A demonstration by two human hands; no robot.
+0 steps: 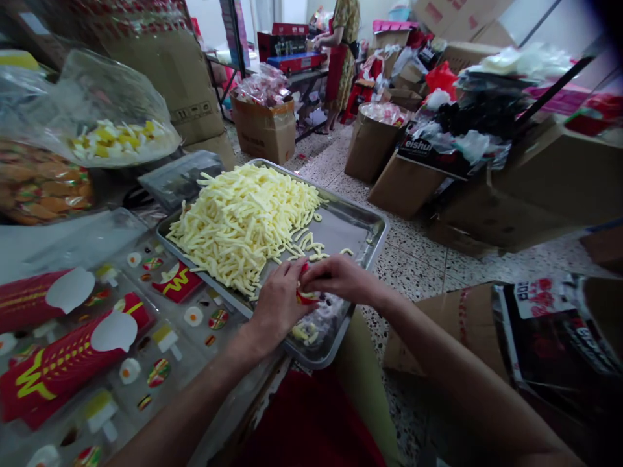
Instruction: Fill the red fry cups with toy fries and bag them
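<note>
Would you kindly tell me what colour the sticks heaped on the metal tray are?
The sticks are pale yellow; the head view shows them.

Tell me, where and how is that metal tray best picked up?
Probably grip the metal tray by its raised rim at two opposite sides, coming from outside: the edge stands above a flat floor, and pale yellow sticks crowd much of the inside. They heap toward the far left, so holding nearer that end should balance better.

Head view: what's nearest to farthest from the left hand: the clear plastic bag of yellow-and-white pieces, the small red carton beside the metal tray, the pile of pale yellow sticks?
1. Stick pile: just ahead of the left hand.
2. Red carton: leftward.
3. Plastic bag: far left, beyond.
</note>
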